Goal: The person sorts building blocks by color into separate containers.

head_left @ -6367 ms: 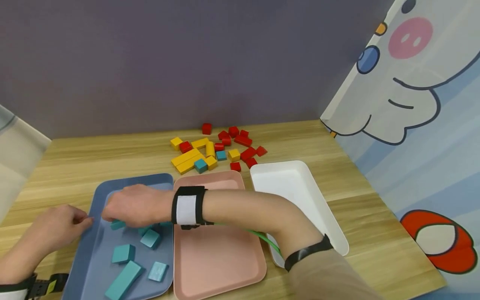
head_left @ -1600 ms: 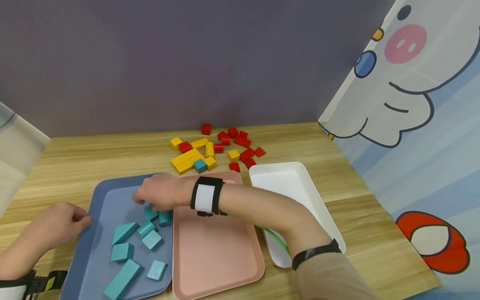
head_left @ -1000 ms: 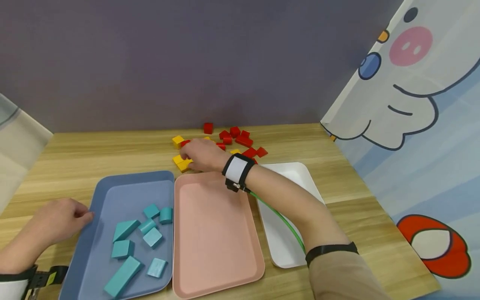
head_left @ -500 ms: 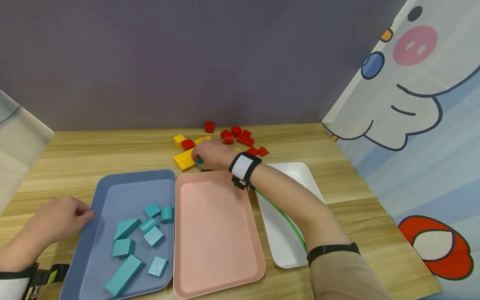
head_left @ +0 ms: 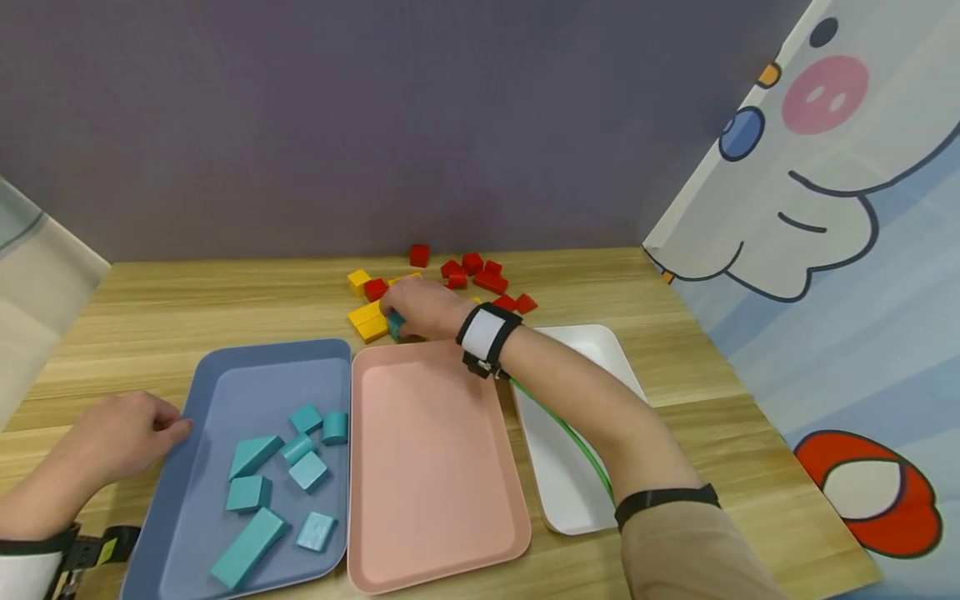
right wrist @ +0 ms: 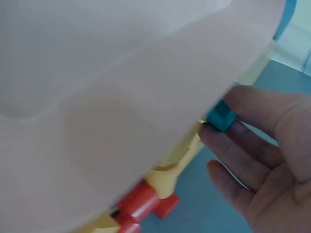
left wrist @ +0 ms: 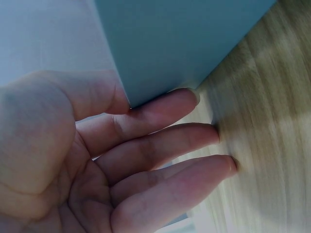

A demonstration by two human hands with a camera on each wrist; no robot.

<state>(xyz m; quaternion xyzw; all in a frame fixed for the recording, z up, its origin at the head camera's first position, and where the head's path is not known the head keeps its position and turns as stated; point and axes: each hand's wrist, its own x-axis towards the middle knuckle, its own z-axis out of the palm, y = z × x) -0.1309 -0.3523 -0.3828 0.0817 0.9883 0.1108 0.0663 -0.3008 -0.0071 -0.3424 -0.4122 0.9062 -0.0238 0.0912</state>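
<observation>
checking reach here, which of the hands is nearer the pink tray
Right. The right hand is just beyond the far edge of the pink tray; the left hand is farther off, at the left rim of the blue tray.

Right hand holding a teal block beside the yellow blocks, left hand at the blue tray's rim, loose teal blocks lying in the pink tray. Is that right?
Not quite: the head view shows the loose teal blocks lying in the blue tray, not the pink tray. The rest holds: right hand holding a teal block beside the yellow blocks, left hand at the blue tray's rim.
</observation>
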